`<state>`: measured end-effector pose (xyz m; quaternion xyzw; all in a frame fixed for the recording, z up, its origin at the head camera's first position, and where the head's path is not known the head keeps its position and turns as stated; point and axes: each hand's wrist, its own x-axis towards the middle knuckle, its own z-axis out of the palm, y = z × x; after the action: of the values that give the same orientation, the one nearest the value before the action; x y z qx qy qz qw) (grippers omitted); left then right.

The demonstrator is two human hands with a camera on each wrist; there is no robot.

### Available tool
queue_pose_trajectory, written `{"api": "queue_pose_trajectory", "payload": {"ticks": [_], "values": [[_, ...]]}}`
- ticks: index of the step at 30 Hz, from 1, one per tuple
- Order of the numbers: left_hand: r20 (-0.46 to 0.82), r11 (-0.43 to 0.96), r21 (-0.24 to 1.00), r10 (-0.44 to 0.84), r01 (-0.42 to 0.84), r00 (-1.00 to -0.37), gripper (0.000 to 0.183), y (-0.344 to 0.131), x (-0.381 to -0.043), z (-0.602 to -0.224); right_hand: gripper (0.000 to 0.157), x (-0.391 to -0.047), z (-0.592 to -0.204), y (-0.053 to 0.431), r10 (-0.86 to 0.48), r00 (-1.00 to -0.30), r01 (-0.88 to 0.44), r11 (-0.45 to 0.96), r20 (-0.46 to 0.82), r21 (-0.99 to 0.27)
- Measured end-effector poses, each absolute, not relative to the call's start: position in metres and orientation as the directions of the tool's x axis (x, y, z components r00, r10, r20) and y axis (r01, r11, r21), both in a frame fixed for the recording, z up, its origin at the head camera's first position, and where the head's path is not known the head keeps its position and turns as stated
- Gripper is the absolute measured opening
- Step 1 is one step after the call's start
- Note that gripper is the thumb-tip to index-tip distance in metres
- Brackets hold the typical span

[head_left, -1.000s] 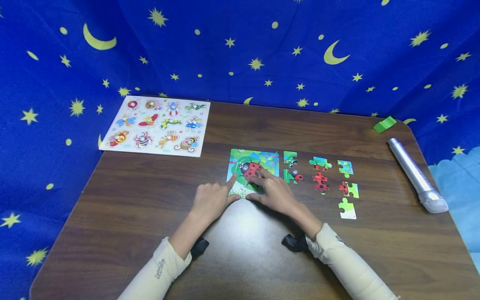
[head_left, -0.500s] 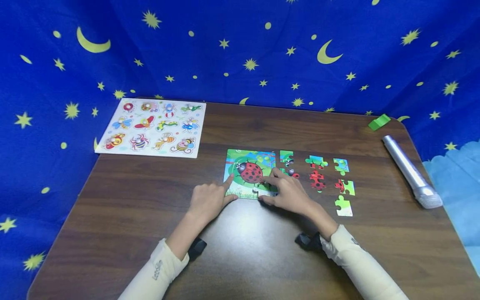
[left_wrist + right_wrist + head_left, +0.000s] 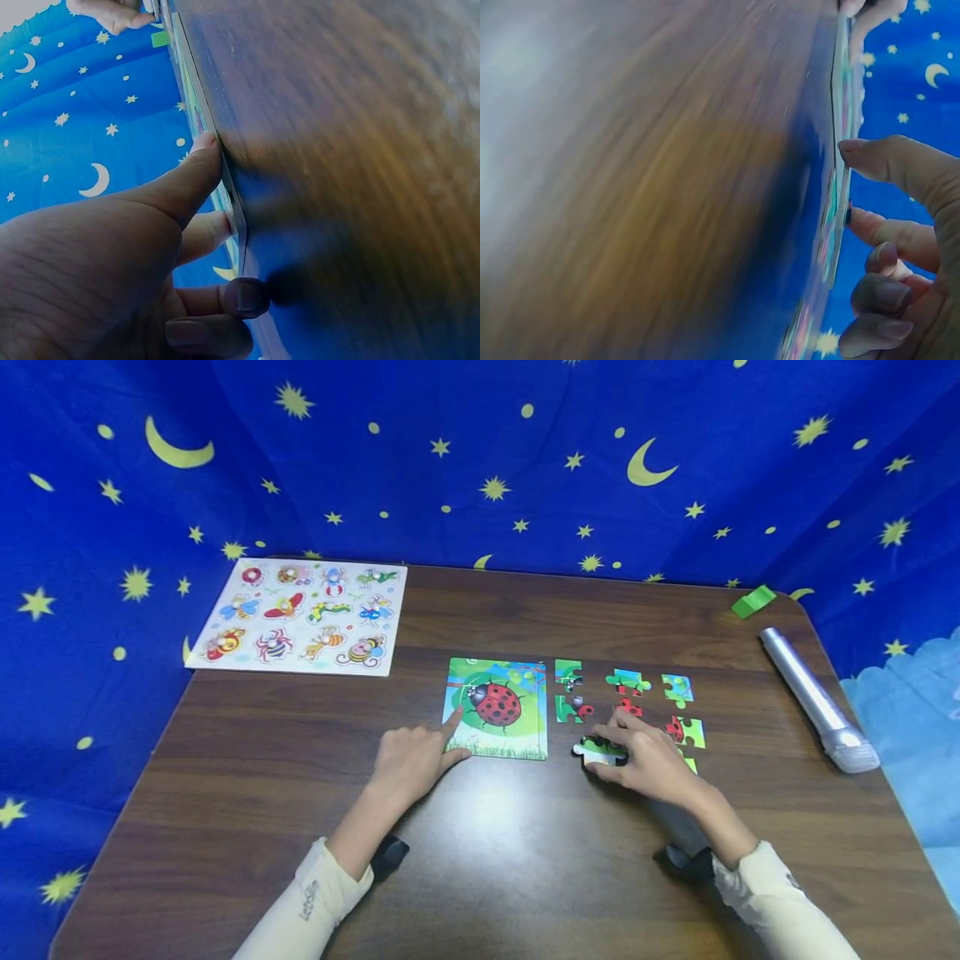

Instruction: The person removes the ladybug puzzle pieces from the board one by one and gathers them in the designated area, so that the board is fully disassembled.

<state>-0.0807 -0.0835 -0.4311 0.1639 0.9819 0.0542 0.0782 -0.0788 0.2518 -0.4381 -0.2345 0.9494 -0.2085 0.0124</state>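
Note:
In the head view my left hand (image 3: 411, 762) rests at the lower left corner of a square ladybug puzzle board (image 3: 517, 743). Its index finger touches the board's left side and the thumb lies at the near edge. My right hand (image 3: 660, 762) pinches a green and white jigsaw piece (image 3: 597, 753) low over the table, right of the board; fingers hide part of it. Several loose jigsaw pieces (image 3: 568, 675) lie in columns beyond that hand, some partly covered. The left wrist view shows the left thumb (image 3: 199, 161) against the board's edge.
A white insect peg puzzle (image 3: 300, 618) lies at the table's back left. On the right are a silver microphone (image 3: 813, 697) and a green block (image 3: 753, 602). A blue star-and-moon curtain (image 3: 420, 468) hangs behind the wooden table (image 3: 300, 718).
My right hand has moved rightward off the board, carrying the jigsaw piece to the front of the loose ones. My left hand stays at the board's corner. The head view has shifted slightly.

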Motion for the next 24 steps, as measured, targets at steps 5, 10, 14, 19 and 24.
{"api": "queue_pose_trajectory", "payload": {"ticks": [5,10,14,19,24], "values": [[-0.124,0.939,0.129,0.334,0.318,-0.934,0.066,-0.084,-0.08,-0.432,0.044,-0.075,-0.439,0.269,-0.434,-0.9,-0.418,0.825,0.048,-0.379],[-0.12,0.938,0.127,0.336,0.322,-0.934,0.066,-0.085,-0.08,-0.433,0.045,-0.074,-0.442,0.279,-0.433,-0.901,-0.415,0.835,0.032,-0.361],[-0.126,0.938,0.126,0.337,0.322,-0.933,0.065,-0.085,-0.08,-0.433,0.046,-0.074,-0.443,0.284,-0.435,-0.9,-0.413,0.831,0.026,-0.372],[-0.127,0.939,0.122,0.336,0.322,-0.933,0.065,-0.084,-0.08,-0.432,0.047,-0.075,-0.442,0.285,-0.436,-0.9,-0.408,0.826,0.019,-0.389],[-0.14,0.941,0.125,0.331,0.315,-0.933,0.066,-0.084,-0.081,-0.432,0.05,-0.075,-0.442,0.286,-0.433,-0.901,-0.401,0.828,0.007,-0.392]]}}
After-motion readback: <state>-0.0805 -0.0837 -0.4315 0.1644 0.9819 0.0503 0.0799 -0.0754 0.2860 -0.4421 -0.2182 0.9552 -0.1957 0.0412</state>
